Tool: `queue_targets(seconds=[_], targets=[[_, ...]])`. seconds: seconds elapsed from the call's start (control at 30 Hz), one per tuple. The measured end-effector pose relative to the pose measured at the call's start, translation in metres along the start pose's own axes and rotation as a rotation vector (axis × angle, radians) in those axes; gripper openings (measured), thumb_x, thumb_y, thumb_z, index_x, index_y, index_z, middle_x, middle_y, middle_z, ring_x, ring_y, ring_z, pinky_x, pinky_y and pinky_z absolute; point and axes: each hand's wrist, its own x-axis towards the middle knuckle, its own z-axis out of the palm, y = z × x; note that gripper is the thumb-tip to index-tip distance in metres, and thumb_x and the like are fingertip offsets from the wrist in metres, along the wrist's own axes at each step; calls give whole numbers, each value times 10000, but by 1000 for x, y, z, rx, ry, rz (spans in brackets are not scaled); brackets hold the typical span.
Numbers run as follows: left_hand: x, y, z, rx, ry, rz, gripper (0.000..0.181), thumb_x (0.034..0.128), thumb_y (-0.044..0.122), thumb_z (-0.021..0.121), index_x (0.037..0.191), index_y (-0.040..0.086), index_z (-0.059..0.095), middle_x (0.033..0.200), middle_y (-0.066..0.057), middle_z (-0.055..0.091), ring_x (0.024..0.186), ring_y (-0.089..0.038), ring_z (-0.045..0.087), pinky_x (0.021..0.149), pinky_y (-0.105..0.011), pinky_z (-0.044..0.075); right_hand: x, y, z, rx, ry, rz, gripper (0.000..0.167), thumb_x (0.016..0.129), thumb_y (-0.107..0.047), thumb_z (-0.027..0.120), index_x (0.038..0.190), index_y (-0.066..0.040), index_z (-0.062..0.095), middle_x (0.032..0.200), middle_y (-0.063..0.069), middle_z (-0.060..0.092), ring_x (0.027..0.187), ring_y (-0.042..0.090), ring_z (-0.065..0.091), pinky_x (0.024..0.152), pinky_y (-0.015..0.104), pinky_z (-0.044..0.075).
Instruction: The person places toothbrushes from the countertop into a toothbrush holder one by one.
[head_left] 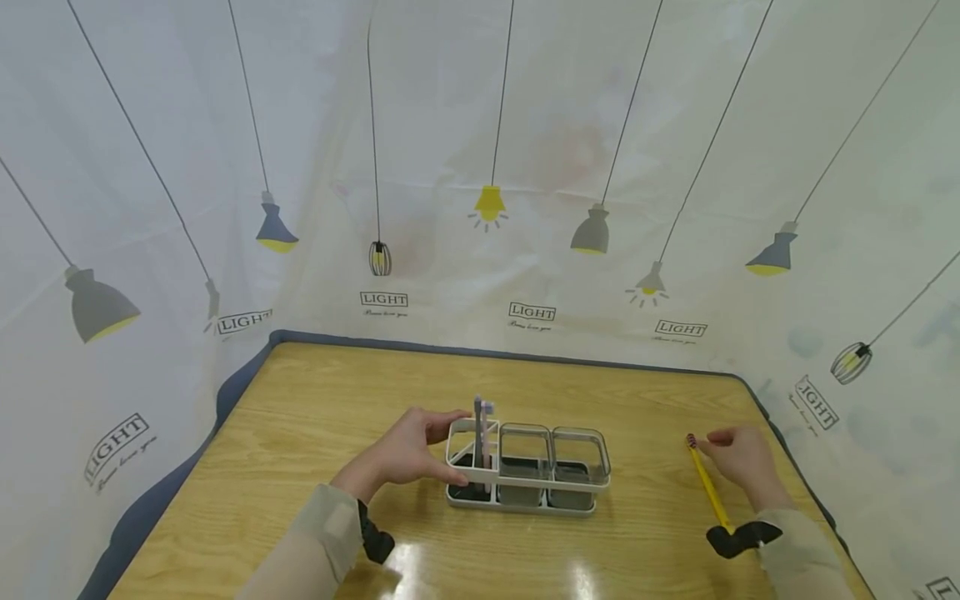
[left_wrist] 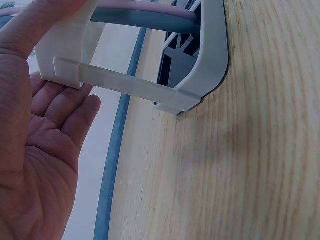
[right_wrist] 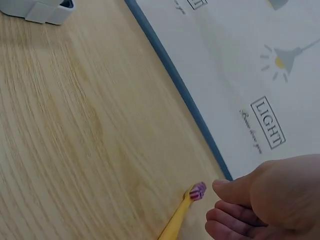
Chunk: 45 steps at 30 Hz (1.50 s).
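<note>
On my feed, the left hand (head_left: 408, 450) grips one end of a white toothbrush holder (head_left: 525, 481), thumb on the near side and fingers round the far side. The holder stands on the table (head_left: 637, 408) directly to the right of that hand. Beside the left fingers, a grey toothbrush (head_left: 477, 429) and a pink one (head_left: 486, 454) stand upright in its end compartment; farther from that hand, two clear cups (head_left: 521, 497) sit side by side in the frame.

The right hand (head_left: 742, 462) is well apart from the holder, its fingers loosely curled and holding nothing. I see a yellow toothbrush (head_left: 708, 483) just to its left, bristle head near the thumb tip, handle running back toward the wrist.

Under both hands the table is light wood grain with a blue edge (head_left: 465, 354). Beyond them and to either side I see white sheeting (head_left: 435, 125) printed with hanging lamps and the word LIGHT.
</note>
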Motion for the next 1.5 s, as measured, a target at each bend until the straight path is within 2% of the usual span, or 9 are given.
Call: queue_targets(seconds=[0.2,0.27,0.43,0.5,0.7,0.93,1.07,1.27,1.5], targets=[[-1,1,-1,-2,-2,-6,971,752,296,996,1575,118,514,1561,-132,532,1434,-310,502,1161,-474,422,0,18,7,139,-8,102,428,1025,-151,689,1250,209,641,1172,374,655,1056,493,639,847,510,576],[-1,2,0,0,-2,-12,975,750,301,997,1576,120,513,1564,-119,532,1433,-299,504,1161,-471,424,0,22,9,159,4,127,438,1020,-164,705,1256,200,646,1181,360,664,1054,457,658,866,491,573],[-1,0,0,11,10,-18,974,740,311,1003,1570,129,525,1550,-103,550,1424,-289,517,1157,-469,430,1,27,14,202,23,159,424,1004,-162,730,1243,183,664,1109,307,708,899,281,708,684,274,573],[0,-1,0,12,11,-14,971,739,308,1004,1567,129,529,1544,-111,556,1420,-295,521,1155,-468,433,2,28,15,198,27,161,409,994,-162,740,1220,174,681,1085,292,716,885,269,702,641,242,554],[1,-1,0,23,8,-6,954,745,299,1001,1560,131,537,1534,-125,564,1414,-291,527,1149,-462,440,1,24,17,116,26,140,352,944,-175,788,1127,122,746,1066,267,727,935,366,678,649,308,544],[0,3,0,21,5,-8,948,752,298,997,1562,131,535,1534,-124,564,1414,-289,528,1149,-478,440,1,22,20,92,23,121,299,908,-104,811,1079,134,755,1060,291,723,903,394,685,676,383,591],[0,3,0,25,12,-19,962,742,298,1003,1563,121,533,1525,-105,575,1409,-287,533,1147,-483,442,2,26,24,117,35,137,297,904,-95,803,1077,141,754,1081,306,717,968,434,670,677,347,583],[-2,6,0,20,12,-24,973,733,294,1007,1562,111,531,1519,-75,583,1403,-252,539,1151,-474,437,-2,26,23,232,41,204,340,920,-74,770,1153,170,723,1153,346,692,1111,464,614,646,220,508],[-3,6,-1,36,16,-32,974,731,307,1008,1564,130,535,1512,-17,591,1403,-233,540,1154,-463,437,-6,21,20,345,41,268,342,913,-25,780,1181,178,710,1088,299,721,867,213,669,617,240,558]])
